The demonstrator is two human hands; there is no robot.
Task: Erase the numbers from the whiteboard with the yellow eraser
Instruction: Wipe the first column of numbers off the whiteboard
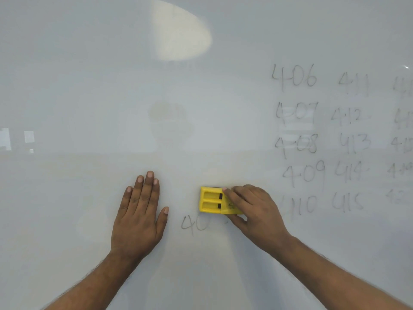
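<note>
A whiteboard [89, 74] fills the whole view. My right hand [252, 211] presses a yellow eraser [211, 200] flat against the board, fingers over its right half. Just below the eraser's left end stands a partly wiped number reading "40" [193, 224]. My left hand [139, 211] lies flat on the board to the left of the eraser, fingers together and pointing up, holding nothing. Columns of handwritten numbers [321, 139], from 406 to 415 and further, cover the right side of the board; some look faint or smeared.
A bright oval reflection of a light [181, 32] shows near the top middle. Small pale reflections [29, 136] sit at the left edge. The left half of the board carries no writing. The rightmost number column [402, 139] is cut by the frame edge.
</note>
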